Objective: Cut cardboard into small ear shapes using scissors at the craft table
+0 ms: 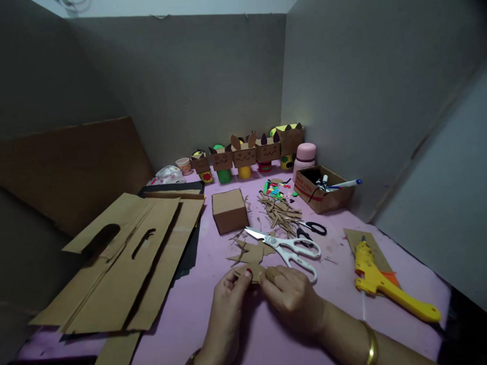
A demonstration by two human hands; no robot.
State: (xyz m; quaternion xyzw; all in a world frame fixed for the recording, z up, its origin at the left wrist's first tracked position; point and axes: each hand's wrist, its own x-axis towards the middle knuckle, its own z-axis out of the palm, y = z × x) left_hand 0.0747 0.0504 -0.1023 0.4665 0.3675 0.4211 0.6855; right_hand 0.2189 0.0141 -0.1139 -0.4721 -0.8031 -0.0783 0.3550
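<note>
Both hands meet over the pink tabletop [214, 268] near its front edge. My left hand [228, 296] and my right hand [289, 294] each pinch a small brown cardboard cut-out [252, 270] between fingertips and thumb. Just beyond it lie white-handled scissors [291, 248] on cardboard offcuts [249, 251]. A small closed cardboard box [229, 210] stands farther back.
Large flat cardboard sheets [122, 261] with slots cover the left side. A yellow glue gun [380, 281] lies at right. Black-handled scissors [314, 228], a scrap pile [279, 210], an open box of pens [323, 190] and a row of cardboard figures [246, 153] sit behind.
</note>
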